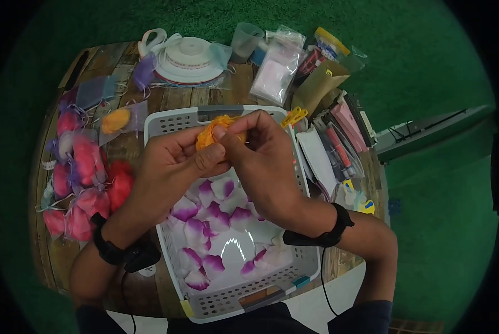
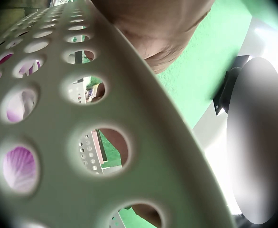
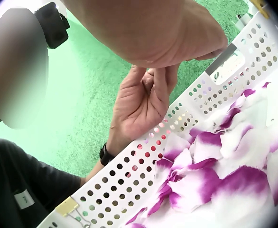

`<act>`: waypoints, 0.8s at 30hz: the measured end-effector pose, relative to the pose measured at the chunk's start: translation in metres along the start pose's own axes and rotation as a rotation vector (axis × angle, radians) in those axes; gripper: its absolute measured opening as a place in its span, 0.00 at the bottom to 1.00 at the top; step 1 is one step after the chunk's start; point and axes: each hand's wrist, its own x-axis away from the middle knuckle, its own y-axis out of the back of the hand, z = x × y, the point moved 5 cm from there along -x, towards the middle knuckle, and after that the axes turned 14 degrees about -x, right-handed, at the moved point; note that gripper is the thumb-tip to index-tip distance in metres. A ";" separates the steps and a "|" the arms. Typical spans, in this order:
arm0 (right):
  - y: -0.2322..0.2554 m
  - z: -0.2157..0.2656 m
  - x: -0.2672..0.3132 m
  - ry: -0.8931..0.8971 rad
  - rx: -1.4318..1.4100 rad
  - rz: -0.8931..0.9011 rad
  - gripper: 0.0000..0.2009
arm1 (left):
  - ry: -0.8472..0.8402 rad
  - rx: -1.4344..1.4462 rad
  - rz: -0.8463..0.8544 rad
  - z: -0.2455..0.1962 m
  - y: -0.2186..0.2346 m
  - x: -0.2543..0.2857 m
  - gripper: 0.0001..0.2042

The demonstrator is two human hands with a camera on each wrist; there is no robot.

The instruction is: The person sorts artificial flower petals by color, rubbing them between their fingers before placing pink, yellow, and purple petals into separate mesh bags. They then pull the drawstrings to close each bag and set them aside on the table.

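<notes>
Both hands meet over the far part of a white perforated basket (image 1: 169, 267). My left hand (image 1: 169, 170) and right hand (image 1: 269, 167) pinch a crinkled orange-yellow bundle of petals (image 1: 208, 139) between fingers and thumbs. The thumbs lie across its near side, and the fingers hide part of it. Below them, white and purple petals (image 1: 196, 231) are scattered on the basket floor. In the right wrist view, the left hand (image 3: 141, 104) shows its palm beyond the basket side, and the right hand (image 3: 153, 33) covers the bundle. The basket wall (image 2: 115, 114) fills much of the left wrist view.
Pouches of pink and red petals (image 1: 82, 161) lie left on the wooden table, near a sheer pouch with orange petals (image 1: 116, 119). Ribbon rolls (image 1: 191, 58), a plastic cup (image 1: 246, 42) and clear packets (image 1: 277, 72) stand behind. A yellow clip (image 1: 294, 116) sits at the basket's far right corner.
</notes>
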 end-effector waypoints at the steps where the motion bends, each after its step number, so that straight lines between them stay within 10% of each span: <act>1: 0.000 0.001 0.000 0.010 0.040 0.010 0.09 | 0.006 0.001 -0.006 -0.001 0.001 0.001 0.19; 24: 0.032 0.013 0.000 -0.574 -0.092 0.150 0.08 | 0.090 -0.013 -0.039 -0.001 0.006 0.000 0.18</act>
